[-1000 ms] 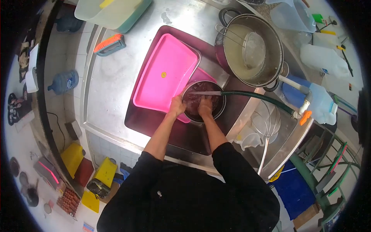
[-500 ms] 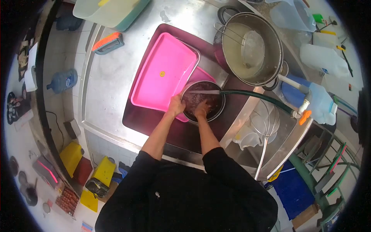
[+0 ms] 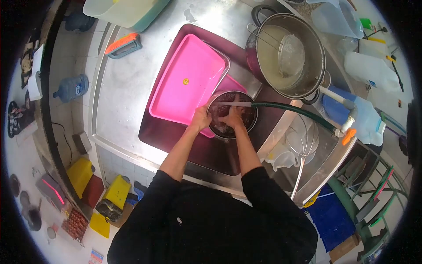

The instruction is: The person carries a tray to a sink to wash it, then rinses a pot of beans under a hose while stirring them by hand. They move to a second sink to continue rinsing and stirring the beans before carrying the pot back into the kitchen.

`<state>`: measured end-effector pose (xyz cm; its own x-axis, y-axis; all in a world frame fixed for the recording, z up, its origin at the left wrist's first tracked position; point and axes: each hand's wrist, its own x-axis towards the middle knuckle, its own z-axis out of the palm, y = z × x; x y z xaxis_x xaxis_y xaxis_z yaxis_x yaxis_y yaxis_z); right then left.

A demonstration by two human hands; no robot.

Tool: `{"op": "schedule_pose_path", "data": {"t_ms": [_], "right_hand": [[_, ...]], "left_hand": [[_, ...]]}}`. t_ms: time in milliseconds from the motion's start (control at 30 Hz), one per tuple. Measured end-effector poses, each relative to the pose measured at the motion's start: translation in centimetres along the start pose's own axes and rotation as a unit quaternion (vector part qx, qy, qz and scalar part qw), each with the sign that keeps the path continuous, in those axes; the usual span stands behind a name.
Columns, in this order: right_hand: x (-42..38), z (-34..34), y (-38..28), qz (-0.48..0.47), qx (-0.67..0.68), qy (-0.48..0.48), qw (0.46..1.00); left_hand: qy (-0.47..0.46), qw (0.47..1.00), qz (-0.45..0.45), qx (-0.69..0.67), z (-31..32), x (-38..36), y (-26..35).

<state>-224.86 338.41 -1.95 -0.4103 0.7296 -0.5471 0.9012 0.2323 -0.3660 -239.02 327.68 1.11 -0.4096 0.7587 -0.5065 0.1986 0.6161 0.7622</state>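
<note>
A round metal pot [image 3: 250, 128] stands in the sink, holding water over something dark reddish-brown that I cannot make out. My left hand [image 3: 201, 118] grips the pot's left rim. Inside the pot, my right hand [image 3: 234, 117] has its thumb and fingers apart, partly under the water. A green hose [image 3: 292, 108] with a pale end reaches over the pot from the tap at the right. Left of the pot lies a pink tray [image 3: 187, 79], resting on a metal pan and another pink piece, both mostly covered.
The dark sink [image 3: 176, 145] is set into a steel counter [image 3: 121, 101]. A large pot [image 3: 323, 66] with a strainer [image 3: 292, 57] stands at upper right. A wire skimmer [image 3: 302, 154] and a clear jug [image 3: 281, 156] lie at right. An orange-bristled brush [image 3: 124, 46] sits at upper left.
My right hand has shifted up and slightly right within the pot, its fingers spreading wider. My left hand stays on the rim. The whole view has shifted slightly.
</note>
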Motion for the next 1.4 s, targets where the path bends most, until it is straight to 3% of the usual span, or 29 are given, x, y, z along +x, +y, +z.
{"op": "schedule_pose_path", "data": {"t_ms": [33,67,133,233,367,467,533,567,633,667,733,767,867,900,933,967,1000,1033,1067,1100,1167,1233,1300,1400], "right_hand": [[0.8,0.5,-0.2,-0.065,0.026,-0.004,0.998],[1.7,0.7,-0.4,-0.068,0.028,-0.003,0.997],[2.7,0.7,-0.9,-0.106,-0.077,-0.144,0.981],[3.2,0.4,-1.3,-0.144,-0.159,-0.204,0.955],[3.8,3.1,-1.1,-0.123,-0.012,-0.174,0.977],[4.0,3.2,-2.2,-0.116,-0.057,-0.219,0.967],[2.0,1.3,-3.2,-0.237,-0.246,-0.248,0.906],[0.5,-0.2,-3.4,-0.234,-0.247,-0.249,0.907],[-2.7,-3.4,-3.6,-0.245,-0.196,-0.137,0.94],[-3.4,-4.2,-3.4,-0.245,-0.197,-0.138,0.939],[-4.8,-5.0,-2.6,-0.069,-0.083,-0.077,0.991],[-4.2,-4.4,-1.8,-0.006,-0.123,-0.106,0.987],[-0.6,3.1,3.7,-0.025,-0.074,-0.114,0.99],[-0.5,1.7,1.8,0.069,-0.144,-0.17,0.972],[0.0,3.4,3.0,0.07,-0.142,-0.169,0.973],[0.6,5.2,3.9,0.161,0.072,-0.061,0.983],[1.0,4.8,3.5,0.237,0.279,0.051,0.929],[0.8,4.3,3.6,0.236,0.277,0.051,0.93],[0.4,3.7,3.8,0.167,0.11,-0.025,0.979],[-0.2,1.9,2.9,0.091,-0.061,-0.1,0.989],[-1.8,-3.4,-1.7,0.11,-0.07,-0.117,0.985],[-2.5,-4.4,-3.7,0.136,-0.078,-0.134,0.978],[-1.6,-3.9,-4.5,0.185,0.162,-0.076,0.966],[1.7,-3.6,-4.9,0.227,0.501,0.027,0.835]], "left_hand": [[0.002,1.0,0.001,0.002,-0.3,0.0,0.5],[-0.013,1.0,0.0,0.005,-0.6,0.0,0.9],[-0.029,1.0,-0.003,0.011,-1.1,-0.2,1.7],[-0.032,0.999,-0.016,0.015,-0.9,0.3,2.2],[-0.034,0.999,-0.028,0.031,-0.9,0.4,1.4],[-0.023,0.999,-0.029,0.023,-1.2,0.3,1.7],[-0.024,0.999,-0.03,0.025,-1.2,0.0,1.6],[-0.031,0.998,-0.037,0.031,-1.3,0.1,1.5],[-0.038,0.998,-0.042,0.034,-1.3,0.5,1.4],[-0.027,0.999,-0.025,0.032,-1.3,0.6,1.3],[-0.022,0.999,-0.015,0.028,-1.1,0.1,0.7],[-0.019,1.0,-0.005,0.012,-1.1,0.3,0.5],[-0.011,1.0,0.006,0.0,-0.5,0.5,-0.1],[-0.001,1.0,0.003,0.006,-0.4,0.5,-0.4],[-0.003,1.0,0.005,0.008,-0.4,0.4,-0.6],[-0.003,1.0,-0.003,0.015,-0.4,0.3,-0.8],[0.0,1.0,-0.011,0.02,-0.4,0.6,-1.0],[0.002,1.0,-0.011,0.018,-0.2,0.6,-1.3],[-0.015,1.0,-0.019,-0.013,-0.1,0.6,-1.6],[-0.032,0.998,-0.026,-0.042,0.0,0.6,-1.9],[-0.016,1.0,-0.025,-0.005,-0.1,0.6,-1.5],[-0.008,0.999,-0.025,0.033,-0.1,0.3,-1.7],[0.003,1.0,-0.003,0.009,0.3,0.3,-2.2],[0.022,0.999,0.025,-0.002,-0.2,0.0,-0.8]]}}
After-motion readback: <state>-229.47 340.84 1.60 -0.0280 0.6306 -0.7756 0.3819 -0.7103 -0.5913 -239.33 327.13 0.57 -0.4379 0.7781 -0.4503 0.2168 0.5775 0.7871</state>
